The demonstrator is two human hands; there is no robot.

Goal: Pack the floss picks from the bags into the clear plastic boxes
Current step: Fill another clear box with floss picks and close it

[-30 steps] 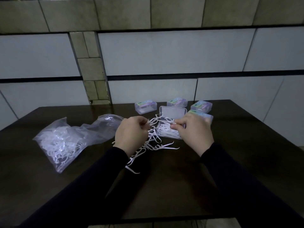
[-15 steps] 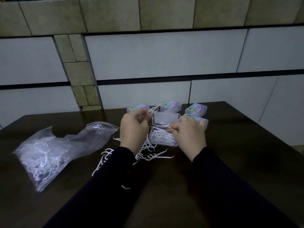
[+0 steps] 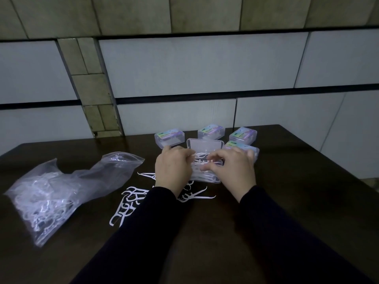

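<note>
An open clear plastic box (image 3: 213,180) lies mid-table with its lid (image 3: 205,144) tipped up behind it and white floss picks (image 3: 202,160) inside. My left hand (image 3: 173,169) is over the box's left end, its curled fingers holding a few picks down into it. My right hand (image 3: 232,171) hovers over the right end, thumb and fingers pinching picks in the box. Loose floss picks (image 3: 131,201) are scattered on the table below my left wrist. A clear bag (image 3: 51,193) with many picks lies at the left.
Several closed clear boxes with coloured labels stand behind the open one: one at the left (image 3: 169,137), one in the middle (image 3: 211,131), two at the right (image 3: 243,134). The dark table (image 3: 287,201) ends at a tiled wall behind and drops off at the right.
My left hand, raised with picks half a second ago, has come down onto the open box. My right hand has moved over the box too. The view has shifted slightly.
</note>
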